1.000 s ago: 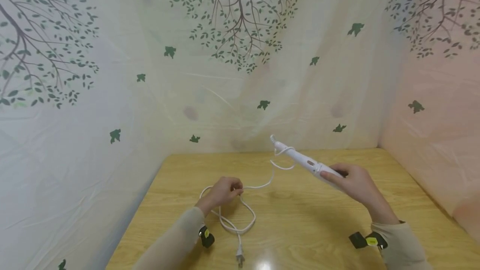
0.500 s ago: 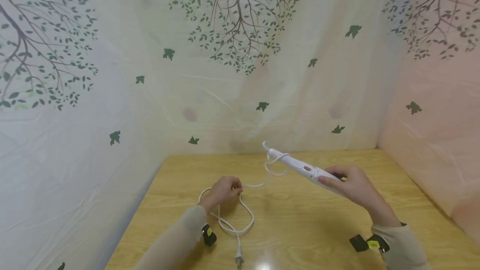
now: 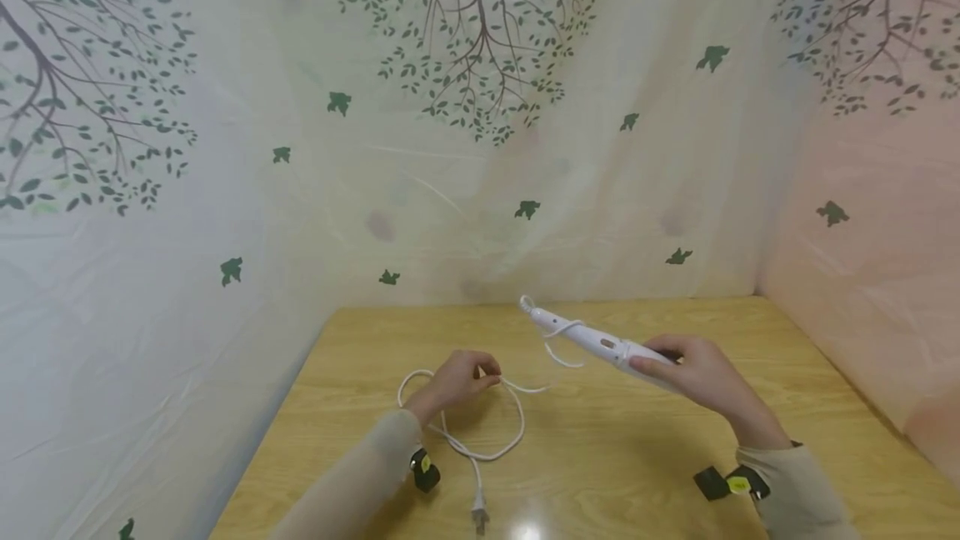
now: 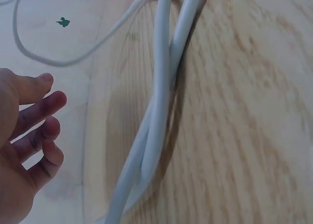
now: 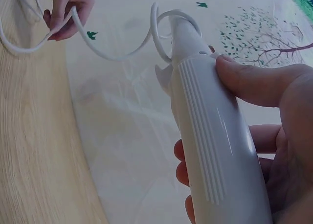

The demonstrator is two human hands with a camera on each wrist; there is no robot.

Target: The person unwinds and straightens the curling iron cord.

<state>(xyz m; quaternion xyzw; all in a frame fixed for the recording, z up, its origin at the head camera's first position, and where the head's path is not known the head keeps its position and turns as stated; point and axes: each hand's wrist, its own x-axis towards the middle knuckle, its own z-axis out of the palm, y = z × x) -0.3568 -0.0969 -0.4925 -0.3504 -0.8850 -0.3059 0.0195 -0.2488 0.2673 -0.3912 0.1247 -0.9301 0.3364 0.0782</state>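
Note:
A white wand-shaped hair iron (image 3: pixel 592 338) slants up to the left in the head view. My right hand (image 3: pixel 693 369) grips its lower end; in the right wrist view its thumb (image 5: pixel 254 82) lies along the ribbed body. A thin white cord (image 3: pixel 491 458) hangs from the iron's far end and wraps once around it. My left hand (image 3: pixel 461 377) is low over the table, its fingertips right at a bend in this cord. The left wrist view shows those fingers (image 4: pixel 41 109) loosely bent, with the cord passing apart from them.
On the wooden table (image 3: pixel 615 457) the cord lies in a loose loop, its two-pin plug (image 3: pixel 480 513) near the front edge. Curtains (image 3: pixel 465 223) printed with trees and leaves enclose the table's back and sides. Black camera mounts (image 3: pixel 425 472) are on both wrists.
My right hand has brought the iron's far end down and to the left. My left hand has shifted slightly right, and the cord loop has widened to the right.

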